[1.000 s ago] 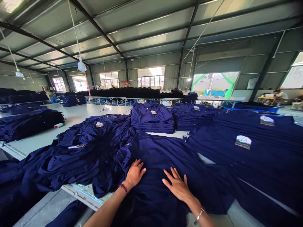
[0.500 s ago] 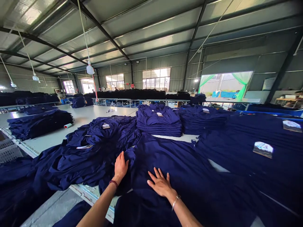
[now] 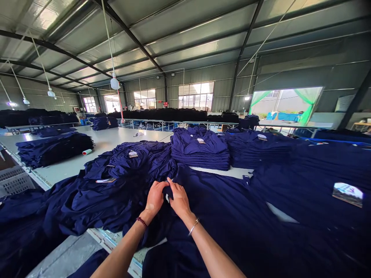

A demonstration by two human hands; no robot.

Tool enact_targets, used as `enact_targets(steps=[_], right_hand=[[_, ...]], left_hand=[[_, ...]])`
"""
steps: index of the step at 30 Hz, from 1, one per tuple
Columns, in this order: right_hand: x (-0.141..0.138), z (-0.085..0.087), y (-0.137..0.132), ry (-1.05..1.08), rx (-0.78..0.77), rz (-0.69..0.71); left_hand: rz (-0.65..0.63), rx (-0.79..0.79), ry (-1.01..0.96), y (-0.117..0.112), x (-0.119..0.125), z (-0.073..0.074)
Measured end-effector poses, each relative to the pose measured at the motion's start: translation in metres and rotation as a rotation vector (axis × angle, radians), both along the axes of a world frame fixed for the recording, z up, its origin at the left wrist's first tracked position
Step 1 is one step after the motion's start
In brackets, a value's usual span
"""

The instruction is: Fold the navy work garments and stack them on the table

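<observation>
A navy garment (image 3: 214, 204) lies spread over the table in front of me. My left hand (image 3: 155, 197) pinches the near-left end of its cloth, fingers bent round a fold. Close beside it, my right hand (image 3: 179, 199) grips the same fold between thumb and fingers, and a small pale patch shows under the fingertips. To the left is a loose heap of navy garments (image 3: 116, 197) with paper tags on it. Behind the spread cloth stands a neat stack of folded navy garments (image 3: 199, 154), tagged on top.
More folded navy stacks (image 3: 261, 150) line the right side, a tag (image 3: 348, 194) on the nearest. At far left, a dark pile (image 3: 55, 148) and a thread cone (image 3: 87, 152) sit on the white table (image 3: 116, 135). A grey plastic crate (image 3: 16, 181) stands beside the table.
My right hand has left its flat, spread position on the cloth and moved left and away from me to meet my left hand. Both hands have closed on the garment's edge.
</observation>
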State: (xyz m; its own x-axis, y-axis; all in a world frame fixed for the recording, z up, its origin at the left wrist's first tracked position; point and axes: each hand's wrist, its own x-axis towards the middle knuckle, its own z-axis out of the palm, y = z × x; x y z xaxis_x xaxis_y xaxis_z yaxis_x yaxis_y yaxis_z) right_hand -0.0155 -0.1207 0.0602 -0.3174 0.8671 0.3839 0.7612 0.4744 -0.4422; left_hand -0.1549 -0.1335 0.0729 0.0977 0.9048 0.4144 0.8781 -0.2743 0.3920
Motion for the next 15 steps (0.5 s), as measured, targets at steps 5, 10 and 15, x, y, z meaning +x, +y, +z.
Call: enact_targets(steps=[5, 10, 15], right_hand=[[0.014, 0.009, 0.014, 0.171, -0.067, -0.168], [0.02, -0.005, 0.018, 0.361, -0.036, -0.098], [0.017, -0.021, 0.012, 0.365, 0.047, -0.253]], left_hand=[[0.153, -0.099, -0.046, -0.005, 0.006, -0.001], [0.107, -0.416, 0.005, -0.002, 0.0, 0.0], [0.231, -0.125, -0.118, 0.021, -0.016, 0.044]])
